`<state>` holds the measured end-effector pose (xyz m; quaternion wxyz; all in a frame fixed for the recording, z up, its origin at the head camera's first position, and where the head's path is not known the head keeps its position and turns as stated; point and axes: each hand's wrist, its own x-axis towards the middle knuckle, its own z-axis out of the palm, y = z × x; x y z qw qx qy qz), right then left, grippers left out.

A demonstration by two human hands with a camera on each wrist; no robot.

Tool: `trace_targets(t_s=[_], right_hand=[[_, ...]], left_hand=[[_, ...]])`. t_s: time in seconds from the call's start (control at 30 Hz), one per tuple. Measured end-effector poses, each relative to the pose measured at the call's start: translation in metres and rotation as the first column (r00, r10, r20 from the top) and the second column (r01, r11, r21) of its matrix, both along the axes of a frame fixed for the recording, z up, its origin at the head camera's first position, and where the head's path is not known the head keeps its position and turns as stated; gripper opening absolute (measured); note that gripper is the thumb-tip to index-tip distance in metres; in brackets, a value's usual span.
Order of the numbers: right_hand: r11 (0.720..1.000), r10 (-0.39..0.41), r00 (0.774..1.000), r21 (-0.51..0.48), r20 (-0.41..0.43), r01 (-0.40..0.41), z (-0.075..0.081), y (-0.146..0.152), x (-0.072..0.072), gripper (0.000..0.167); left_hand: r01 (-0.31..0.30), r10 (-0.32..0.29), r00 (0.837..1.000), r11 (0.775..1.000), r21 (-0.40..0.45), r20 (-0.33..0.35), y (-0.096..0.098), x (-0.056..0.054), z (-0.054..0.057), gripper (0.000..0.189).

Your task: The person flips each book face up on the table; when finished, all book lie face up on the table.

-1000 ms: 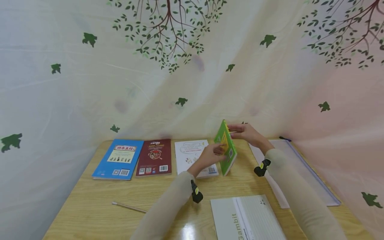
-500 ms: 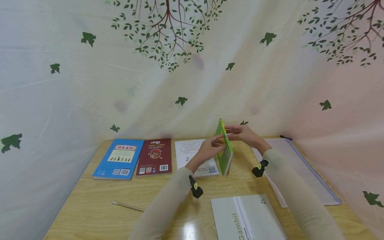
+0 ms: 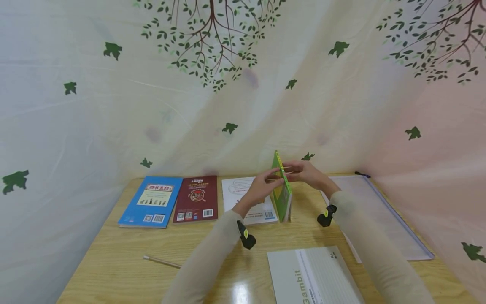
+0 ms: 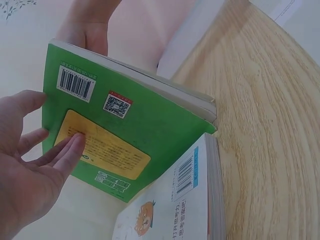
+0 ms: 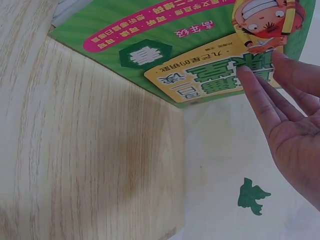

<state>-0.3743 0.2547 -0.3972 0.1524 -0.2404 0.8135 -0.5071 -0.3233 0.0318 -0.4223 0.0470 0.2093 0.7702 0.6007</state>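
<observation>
A green book (image 3: 282, 198) stands nearly upright on the table, between my two hands. My left hand (image 3: 259, 188) touches its back cover (image 4: 150, 125), with barcode and yellow panel, using fairly straight fingers (image 4: 70, 150). On the other side, my right hand (image 3: 306, 174) rests extended fingertips (image 5: 255, 92) against the illustrated front cover (image 5: 200, 55). Just left of the green book's foot lies a white book (image 3: 262, 214), partly hidden by my left hand. In the left wrist view, the white book's edge (image 4: 215, 185) lies close beside the green book.
A maroon book (image 3: 195, 200) and a blue book (image 3: 149, 202) lie farther left. A pencil-like stick (image 3: 162, 261) lies in front of them. At the near right is a grey "Gambit" notebook (image 3: 315, 274); a clear zip folder (image 3: 379, 211) lies under my right forearm. A printed curtain (image 3: 243, 105) hangs behind.
The green book has swung closer to vertical and shifted slightly left. Both hands have moved a little left with it, still on opposite covers.
</observation>
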Motion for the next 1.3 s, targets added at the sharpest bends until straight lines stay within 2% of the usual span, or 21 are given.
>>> trace_targets(t_s=[0.2, 0.4, 0.6, 0.83, 1.1, 1.3], right_hand=[[1.000, -0.006, 1.000, 0.005, 0.018, 0.006, -0.006, -0.004, -0.001, 0.059], [1.000, -0.015, 0.999, 0.022, 0.037, 0.014, -0.010, -0.008, 0.001, 0.058], [1.000, -0.001, 0.999, 0.030, 0.044, 0.000, -0.011, -0.013, 0.002, 0.057], [1.000, -0.015, 0.997, 0.020, 0.071, 0.014, -0.019, -0.017, -0.001, 0.057], [0.999, 0.028, 0.996, -0.035, 0.088, -0.025, -0.027, -0.021, -0.001, 0.055], [0.999, 0.035, 0.996, -0.030, 0.080, -0.033, -0.029, -0.024, 0.002, 0.056]], left_hand=[[-0.011, 0.011, 0.999, 1.000, -0.003, 0.038, -0.003, -0.003, -0.001, 0.053], [-0.011, 0.009, 0.998, 1.000, 0.024, 0.068, -0.005, -0.001, 0.004, 0.057], [-0.021, 0.022, 0.997, 1.000, -0.011, 0.070, -0.010, 0.001, 0.008, 0.061], [-0.005, 0.005, 0.998, 1.000, -0.003, 0.066, -0.016, -0.002, 0.005, 0.062], [0.019, -0.019, 0.997, 1.000, 0.006, 0.073, -0.025, -0.003, 0.004, 0.062], [0.036, -0.037, 0.996, 0.999, 0.010, 0.087, -0.033, -0.005, 0.003, 0.063]])
